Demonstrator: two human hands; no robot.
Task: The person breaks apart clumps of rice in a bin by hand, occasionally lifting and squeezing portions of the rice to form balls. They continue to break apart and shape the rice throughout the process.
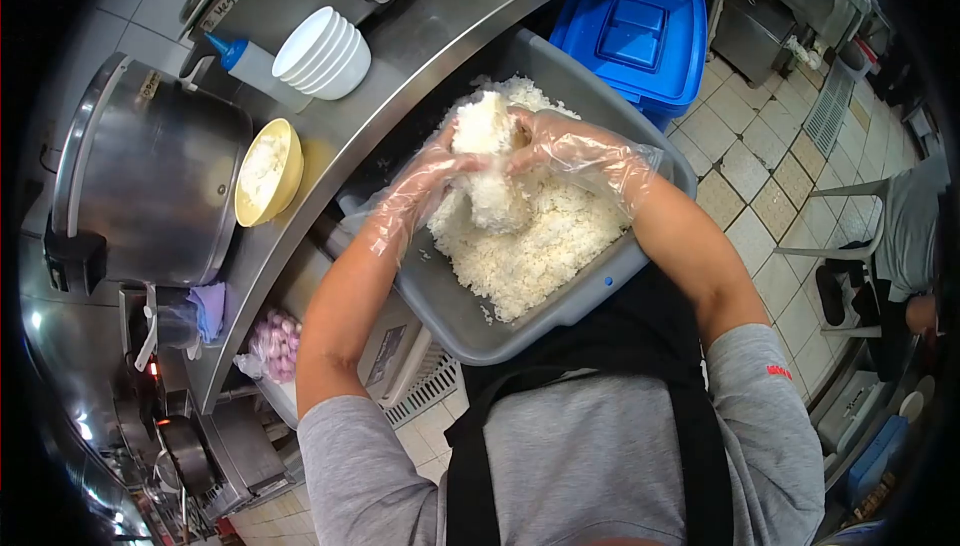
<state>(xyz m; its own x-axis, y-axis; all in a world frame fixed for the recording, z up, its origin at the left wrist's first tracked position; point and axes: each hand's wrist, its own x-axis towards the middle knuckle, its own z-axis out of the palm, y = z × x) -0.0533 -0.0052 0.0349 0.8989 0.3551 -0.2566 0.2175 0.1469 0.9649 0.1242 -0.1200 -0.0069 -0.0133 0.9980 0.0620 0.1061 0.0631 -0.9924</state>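
Observation:
A large grey tub (460, 341) holds a loose heap of white rice (530, 266). Over the heap, a thick clump of rice (484, 128) is pressed between my two hands, and part of it hangs below my fingers toward the pile. My left hand (428, 174), in a clear plastic glove, is curled around the clump's left side. On the other side my right hand (548, 142), gloved the same way, grips it with bent fingers. The loose glove plastic partly hides the fingertips.
A steel counter (400, 76) runs along the left, bearing a yellow bowl of rice (264, 171), stacked white bowls (330, 54), a blue-capped squeeze bottle (260, 68) and a big metal pot (160, 171). A blue-lidded bin (635, 36) stands beyond the tub. Another person (910, 236) is at the right.

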